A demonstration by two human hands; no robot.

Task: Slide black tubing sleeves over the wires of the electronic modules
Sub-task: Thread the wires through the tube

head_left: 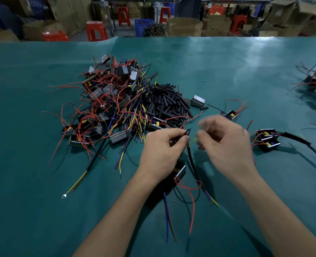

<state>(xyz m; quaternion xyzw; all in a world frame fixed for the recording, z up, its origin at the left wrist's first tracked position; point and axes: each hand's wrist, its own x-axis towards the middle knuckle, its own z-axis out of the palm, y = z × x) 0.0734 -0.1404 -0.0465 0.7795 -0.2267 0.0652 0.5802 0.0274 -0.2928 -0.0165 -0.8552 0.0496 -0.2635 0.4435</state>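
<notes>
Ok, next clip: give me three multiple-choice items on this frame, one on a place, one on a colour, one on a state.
1. Where is the heap of loose black sleeves?
A. right of the tangled module pile
B. on a stool
C. at the near table edge

2. What colour is the table cover?
A. red
B. teal green
C. white

3. What is the left hand doing?
A. lying flat
B. pinching a black sleeve
C. holding a stool

Answers: 1 A, it abuts the pile; 2 B, the cloth is teal; 3 B, fingers curl round the black sleeve.

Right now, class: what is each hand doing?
Left hand: pinches the thin black tubing sleeve.
Right hand: blurred, fingers curled at a yellow wire; grip cannot be told.
</notes>
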